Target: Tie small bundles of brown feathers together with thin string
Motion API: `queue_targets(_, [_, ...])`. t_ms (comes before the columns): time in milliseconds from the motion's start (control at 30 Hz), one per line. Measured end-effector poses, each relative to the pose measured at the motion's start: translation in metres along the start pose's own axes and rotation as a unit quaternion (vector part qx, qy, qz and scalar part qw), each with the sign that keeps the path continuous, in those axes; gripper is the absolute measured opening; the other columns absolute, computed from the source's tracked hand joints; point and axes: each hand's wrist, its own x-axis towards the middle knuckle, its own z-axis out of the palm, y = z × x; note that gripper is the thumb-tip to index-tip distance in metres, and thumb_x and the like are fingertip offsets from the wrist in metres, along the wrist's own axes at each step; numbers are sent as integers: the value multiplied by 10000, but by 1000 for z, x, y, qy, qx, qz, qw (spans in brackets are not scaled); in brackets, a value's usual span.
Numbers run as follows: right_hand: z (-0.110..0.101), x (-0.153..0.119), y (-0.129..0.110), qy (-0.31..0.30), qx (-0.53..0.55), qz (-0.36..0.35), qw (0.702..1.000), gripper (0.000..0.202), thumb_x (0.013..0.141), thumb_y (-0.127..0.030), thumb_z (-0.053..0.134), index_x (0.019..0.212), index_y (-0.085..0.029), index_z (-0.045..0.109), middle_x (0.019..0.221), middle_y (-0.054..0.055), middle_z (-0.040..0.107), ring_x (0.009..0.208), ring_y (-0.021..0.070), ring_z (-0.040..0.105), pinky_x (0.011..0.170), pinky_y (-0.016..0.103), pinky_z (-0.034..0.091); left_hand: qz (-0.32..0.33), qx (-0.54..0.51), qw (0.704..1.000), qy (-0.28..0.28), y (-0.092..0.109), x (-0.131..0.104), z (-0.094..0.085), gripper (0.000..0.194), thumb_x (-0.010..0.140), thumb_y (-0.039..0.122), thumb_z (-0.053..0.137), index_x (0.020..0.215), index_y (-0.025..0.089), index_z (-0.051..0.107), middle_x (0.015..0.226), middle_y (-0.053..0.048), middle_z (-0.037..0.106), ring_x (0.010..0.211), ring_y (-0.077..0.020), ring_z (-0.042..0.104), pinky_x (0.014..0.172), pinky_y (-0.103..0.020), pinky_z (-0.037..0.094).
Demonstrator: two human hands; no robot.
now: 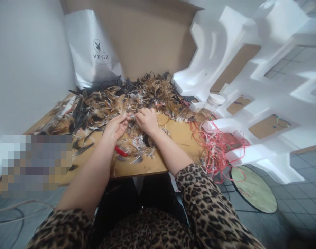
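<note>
My left hand (117, 126) is closed in a pinch, with a brown feather (121, 103) standing up from its fingertips. Close beside it, my right hand (148, 121) has its fingers curled and pressed together; what they hold is too small to make out. Both hands are just above the front part of the wooden table (137, 168). Behind them spreads a large heap of brown and black feathers (158, 88). Loose feather scraps (139, 143) lie below the hands, near a red curved piece (121, 151).
A silver-white bag (85, 45) stands at the back left before a cardboard panel (152, 38). To the right are a tangle of pink-red cord (215, 148), a clear jar with a white lid (216, 99) and large white foam pieces (272, 100). A round stool (253, 188) is below.
</note>
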Motion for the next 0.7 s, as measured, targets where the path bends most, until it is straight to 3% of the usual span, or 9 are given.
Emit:
queue_targets(133, [3, 0, 0, 1, 125, 27, 992, 317, 889, -375, 383, 908, -177, 630, 971, 94, 586, 937, 187, 470, 826, 340, 286, 26, 17, 1000, 2, 2, 0, 1, 83, 728, 29, 591, 701, 80, 652, 701, -61, 655, 578, -38, 578, 520, -79, 462])
queue_targets(200, [5, 1, 3, 15, 257, 62, 964, 325, 832, -431, 478, 929, -164, 635, 980, 86, 590, 912, 165, 495, 809, 302, 337, 41, 41, 998, -11, 3, -1, 1, 56, 711, 42, 616, 684, 68, 658, 668, -62, 648, 569, -41, 576, 537, -87, 467])
queue_targets(300, [7, 5, 11, -1, 483, 160, 861, 426, 775, -520, 508, 914, -140, 642, 842, 45, 605, 712, 105, 511, 645, 231, 385, 40, 81, 995, -42, 6, -3, 0, 32, 674, 84, 667, 695, 61, 673, 666, -67, 653, 569, -49, 579, 553, -103, 471])
queue_targets(433, [5, 8, 20, -100, 655, 269, 699, 485, 733, -569, 533, 828, -107, 642, 597, -18, 522, 441, 29, 354, 412, 175, 232, 24, 118, 989, -86, 8, -8, -1, 113, 636, 134, 710, 721, 63, 688, 675, -69, 658, 566, -54, 577, 558, -117, 468])
queue_targets(600, [-3, 5, 16, -269, 729, 267, 570, 402, 652, -488, 673, 696, -103, 568, 502, -57, 455, 349, -3, 235, 348, 160, 106, 20, 127, 983, -130, 9, -12, 0, 152, 613, 155, 730, 729, 63, 694, 640, -56, 644, 561, -61, 576, 557, -131, 469])
queue_targets(700, [-5, 4, 14, -303, 758, 239, 526, 375, 646, -431, 701, 645, -109, 510, 494, -66, 442, 348, -12, 218, 345, 144, 99, 20, 129, 981, -140, 10, -13, 0, 153, 604, 160, 740, 713, 62, 693, 618, -52, 636, 547, -62, 571, 545, -134, 467])
